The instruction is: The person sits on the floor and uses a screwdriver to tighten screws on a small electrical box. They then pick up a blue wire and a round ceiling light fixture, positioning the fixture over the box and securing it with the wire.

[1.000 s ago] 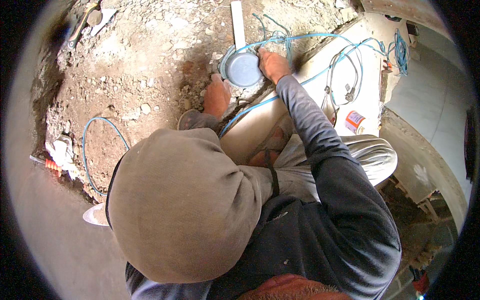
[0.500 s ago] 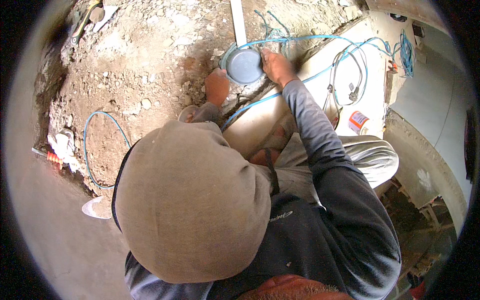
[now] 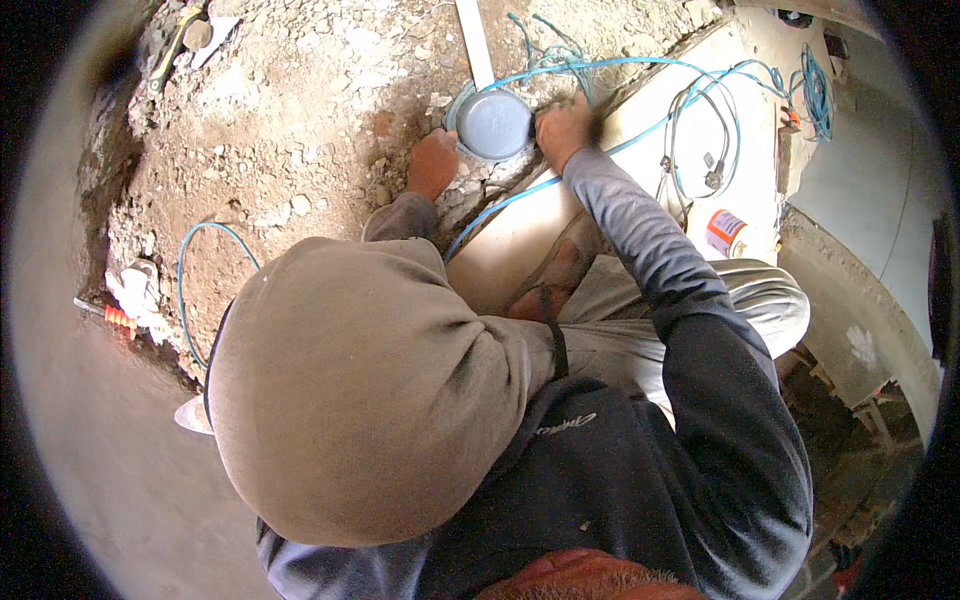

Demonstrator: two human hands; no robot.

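Observation:
A round grey plastic cap point(image 3: 493, 125) with a ringed rim lies in the rubble, at the near end of a white flat strip point(image 3: 475, 45). My left hand point(image 3: 432, 165) is closed at the cap's left side, its fingertips against the rim. Just right of the cap is my right hand point(image 3: 566, 130), its fingers curled close to the rim; what they hold, if anything, is hidden. A light blue hose point(image 3: 620, 62) arches past behind the cap and the right hand. Tangled teal cord point(image 3: 560, 58) lies beyond them.
A pale board point(image 3: 650, 135) slants along the rubble's right side. Black plug cable point(image 3: 712, 180) and an orange-and-white can point(image 3: 724, 232) rest on it. Orange-handled tool point(image 3: 118, 316) and crumpled white material point(image 3: 137, 290) lie left. My beige-trousered knee point(image 3: 370, 400) fills the near left.
My right hand has shifted a little right, off the cap's rim. My left hand has stayed at the left rim. The whole view has shifted slightly.

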